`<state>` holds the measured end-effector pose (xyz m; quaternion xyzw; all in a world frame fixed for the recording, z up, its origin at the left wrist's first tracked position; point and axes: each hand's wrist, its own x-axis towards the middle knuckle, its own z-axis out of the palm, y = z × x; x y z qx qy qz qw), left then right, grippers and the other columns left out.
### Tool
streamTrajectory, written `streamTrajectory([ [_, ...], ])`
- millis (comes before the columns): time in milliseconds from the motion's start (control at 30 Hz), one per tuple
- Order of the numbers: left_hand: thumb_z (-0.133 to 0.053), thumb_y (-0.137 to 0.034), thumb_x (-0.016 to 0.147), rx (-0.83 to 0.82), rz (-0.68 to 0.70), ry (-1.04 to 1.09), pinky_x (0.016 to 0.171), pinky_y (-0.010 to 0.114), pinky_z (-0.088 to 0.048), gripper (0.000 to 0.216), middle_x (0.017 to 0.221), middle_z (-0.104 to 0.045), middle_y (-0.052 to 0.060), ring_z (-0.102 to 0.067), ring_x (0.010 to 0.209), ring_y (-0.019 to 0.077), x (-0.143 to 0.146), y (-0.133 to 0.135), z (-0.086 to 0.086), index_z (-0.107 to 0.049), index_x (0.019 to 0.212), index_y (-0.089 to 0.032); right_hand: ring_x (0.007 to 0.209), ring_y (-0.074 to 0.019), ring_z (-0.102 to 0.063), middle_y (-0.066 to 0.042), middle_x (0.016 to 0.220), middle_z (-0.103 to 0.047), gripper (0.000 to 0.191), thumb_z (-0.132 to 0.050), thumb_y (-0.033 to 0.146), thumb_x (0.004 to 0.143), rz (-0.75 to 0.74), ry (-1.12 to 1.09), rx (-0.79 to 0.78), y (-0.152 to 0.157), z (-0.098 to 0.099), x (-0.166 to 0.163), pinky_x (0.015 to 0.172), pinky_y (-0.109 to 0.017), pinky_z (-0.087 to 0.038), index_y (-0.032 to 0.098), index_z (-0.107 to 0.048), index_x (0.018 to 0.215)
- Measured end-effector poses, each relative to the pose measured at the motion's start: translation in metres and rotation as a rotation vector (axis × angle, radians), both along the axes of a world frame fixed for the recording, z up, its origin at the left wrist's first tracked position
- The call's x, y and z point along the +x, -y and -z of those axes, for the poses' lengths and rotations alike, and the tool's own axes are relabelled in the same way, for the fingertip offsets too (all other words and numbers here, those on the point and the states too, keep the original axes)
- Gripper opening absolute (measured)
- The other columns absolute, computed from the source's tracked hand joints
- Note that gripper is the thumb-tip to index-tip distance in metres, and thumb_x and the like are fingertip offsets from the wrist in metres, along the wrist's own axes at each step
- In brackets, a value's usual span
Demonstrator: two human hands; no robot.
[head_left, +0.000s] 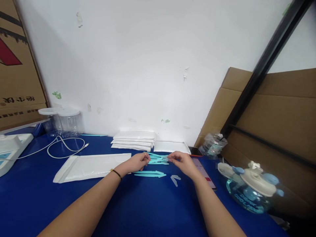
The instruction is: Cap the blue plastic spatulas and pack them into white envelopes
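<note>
My left hand (141, 161) is closed, with thumb and fingertips pinched at the left end of a loose heap of turquoise pointed strips (156, 160). At the heap's right end, my right hand (182, 162) pinches what looks like a small translucent piece, partly hidden by the fingers. Two longer turquoise strips (150, 173) with arrow-like tips lie side by side just in front of the heap. Nearer to me, below my right hand, two small translucent pieces (175, 180) form a V on the blue tabletop (153, 210).
A white padded envelope (92, 167) lies left, partly under my left forearm. Behind stands a stack of white envelopes (133, 141). Right are a phone (204, 174), a clear-wrapped item (213, 144) and a water bottle (251, 194). Lidded jars (70, 123) and a white cable (61, 156) occupy the left.
</note>
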<state>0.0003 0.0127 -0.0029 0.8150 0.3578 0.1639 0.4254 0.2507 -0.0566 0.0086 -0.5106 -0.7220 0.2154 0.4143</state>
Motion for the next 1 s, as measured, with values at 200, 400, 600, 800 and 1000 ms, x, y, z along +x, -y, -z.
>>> streamTrajectory([
  [200, -0.045, -0.042, 0.076, -0.070, 0.001, 0.053, 0.051, 0.020, -0.033, 0.028, 0.070, -0.050, -0.002, -0.039, 0.057, 0.0095, 0.002, 0.004, -0.008, -0.054, 0.086, -0.018, 0.088, -0.0198, -0.062, -0.006, 0.091, -0.068, 0.011, -0.060, 0.025, 0.078, -0.049, -0.111, 0.130, -0.004, 0.006, -0.007, 0.081, -0.035, -0.049, 0.021, -0.070, 0.082],
  [400, -0.047, -0.045, 0.075, -0.123, -0.011, 0.069, 0.050, 0.020, -0.030, 0.030, 0.068, -0.048, -0.002, -0.037, 0.057, 0.0096, 0.001, 0.004, -0.011, -0.053, 0.085, -0.017, 0.087, -0.0202, -0.063, -0.007, 0.091, -0.068, 0.011, -0.062, 0.027, 0.077, -0.046, -0.131, 0.124, -0.004, 0.005, -0.006, 0.080, -0.035, -0.051, 0.021, -0.070, 0.083],
  [600, -0.052, -0.046, 0.073, -0.188, 0.000, 0.102, 0.049, 0.020, -0.028, 0.029, 0.066, -0.045, -0.004, -0.034, 0.055, 0.0084, 0.000, 0.007, -0.015, -0.050, 0.082, -0.018, 0.086, -0.0204, -0.064, -0.006, 0.090, -0.069, 0.011, -0.064, 0.027, 0.075, -0.064, -0.156, 0.112, -0.003, 0.005, -0.009, 0.080, -0.036, -0.051, 0.022, -0.071, 0.082],
  [800, -0.048, -0.051, 0.077, -0.184, 0.045, 0.144, 0.052, 0.020, -0.033, 0.034, 0.067, -0.046, -0.003, -0.039, 0.057, 0.0090, 0.007, 0.012, -0.010, -0.050, 0.083, -0.018, 0.086, -0.0202, -0.064, -0.006, 0.089, -0.070, 0.011, -0.064, 0.026, 0.075, -0.135, -0.152, 0.071, -0.003, 0.010, -0.022, 0.078, -0.034, -0.051, 0.022, -0.072, 0.082],
  [1000, -0.055, -0.042, 0.072, 0.341, -0.134, 0.051, 0.071, 0.026, -0.040, 0.028, 0.090, -0.055, 0.004, -0.051, 0.081, 0.0172, 0.004, 0.007, -0.002, -0.056, 0.089, -0.020, 0.083, -0.0206, -0.065, -0.008, 0.093, -0.070, 0.017, -0.066, 0.030, 0.070, 0.029, -0.251, -0.037, -0.022, 0.034, -0.009, 0.076, -0.035, -0.052, 0.018, -0.071, 0.082],
])
